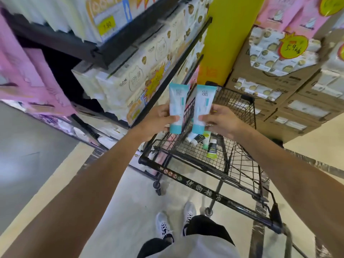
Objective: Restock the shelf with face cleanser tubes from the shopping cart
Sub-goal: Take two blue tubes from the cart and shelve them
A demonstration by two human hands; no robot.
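Left hand (158, 119) wrapped round the left cleanser tube (177, 108), thumb pressed across its lower front just above the teal cap, cap end down, crimped end up toward 12 o'clock. Right hand (221, 121) gripping the right cleanser tube (202, 108) the same way, thumb on the front, fingers curled behind. Two tubes side by side, nearly parallel, close together but not touching, both white with teal bands and teal caps. Both held above the front part of the black wire shopping cart (240, 164).

Below the tubes, at 6 o'clock from them, more tubes lying on the cart's mesh floor: a white-and-dark tube (195, 139), a green-topped tube (206, 137), and a dark tube with a lime end (212, 148). Whether these touch one another: hard to tell. Cart handle bar (204, 190) with printed characters running toward 4 o'clock.

At 10 o'clock from the hands, a dark shelf (61, 45) loaded with cream-coloured tissue packs (130, 71), with a yellow price tag (107, 27) above. At 9 o'clock, pink packs (28, 77). At 12 o'clock, a yellow pillar (229, 38). At 2 o'clock, stacked cardboard boxes (297, 108) with a yellow price sign (293, 46). At 6 o'clock, white shoes (176, 218) on a pale floor (121, 211).
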